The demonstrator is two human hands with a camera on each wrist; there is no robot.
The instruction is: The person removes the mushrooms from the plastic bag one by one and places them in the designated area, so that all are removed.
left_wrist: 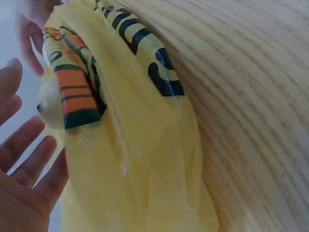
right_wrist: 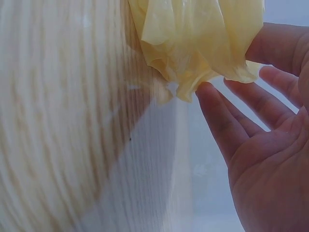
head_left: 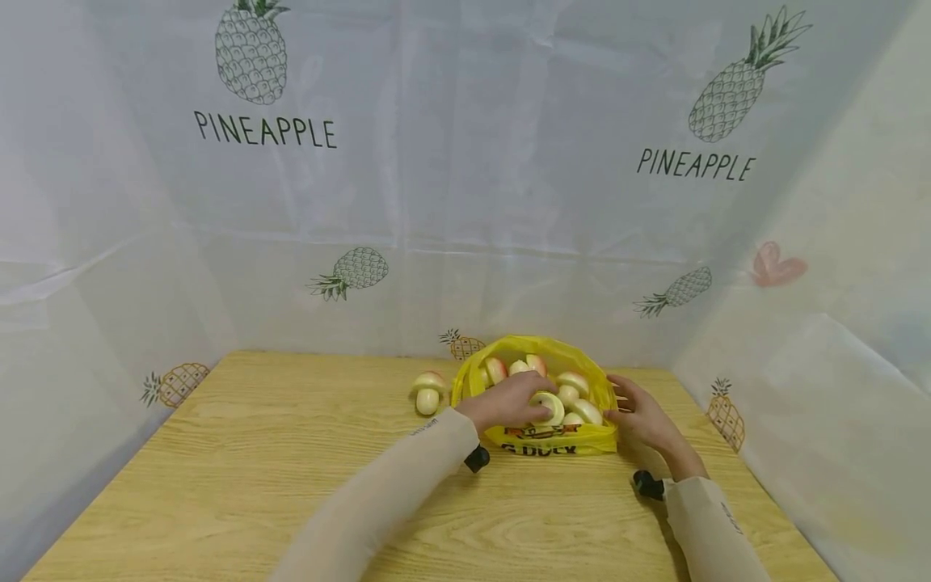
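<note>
Cream sleeves with small dark lettering, black wrist cameras

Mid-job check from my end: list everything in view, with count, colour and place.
Backdrop: one, whitish, behind and at the sides.
Dark pineapple prints: four, on the backdrop.
Orange pineapple prints: three, low on the backdrop.
"PINEAPPLE" lettering: two, dark, upper backdrop.
Heart print: one, reddish, right side.
Table: one, light wood, below.
Bag: one, yellow, dark lettering, on the table.
Bagged mushrooms: several, exact count hidden, cream, some reddish.
Loose mushroom: one, cream, left of the bag.
Sleeves: two, cream, on the forearms.
Black wrist devices: two, at the wrists.
Left hand: one, over the bag's mouth.
Right hand: one, at the bag's right side.
</note>
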